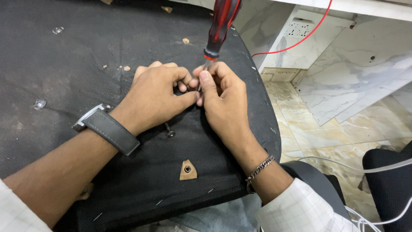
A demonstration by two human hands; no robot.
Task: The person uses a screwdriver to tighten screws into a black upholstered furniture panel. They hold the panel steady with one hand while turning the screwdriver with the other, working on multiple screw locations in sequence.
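A screwdriver (221, 25) with a glossy red-and-black handle stands almost upright over the black fabric panel (64, 77), its thin shaft pinched between the fingertips of both hands. The right hand (225, 105) curls closed around the shaft just under the handle, a metal chain at its wrist. The left hand (154, 96) presses in from the other side, fingers bent and touching the right thumb, a grey-strapped watch (105, 129) on its wrist. Just beneath the hands a dark screw (170, 131) lies on the coarse woven cloth. Nearer the edge sits a tan wedge-shaped piece (188, 170) with a metal-ringed hole. A red wire (300, 41) crosses the white marble beyond.
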